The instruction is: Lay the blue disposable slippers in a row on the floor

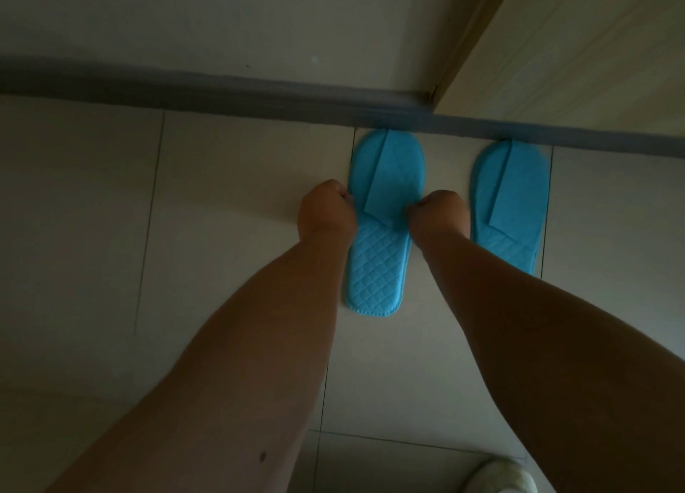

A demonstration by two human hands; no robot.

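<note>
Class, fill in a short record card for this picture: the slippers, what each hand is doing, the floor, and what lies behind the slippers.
slippers: two blue, side by side, toes at the baseboard
left slipper: held at both edges
right slipper: lying free, untouched
left hand: closed on the held slipper's left edge
right hand: closed on its right edge
floor: pale tiles

We count two blue slippers [381, 210] [509, 203] on the tiled floor [241, 166], two hands [326, 210] [441, 214], and one pale shoe [496, 476].
</note>
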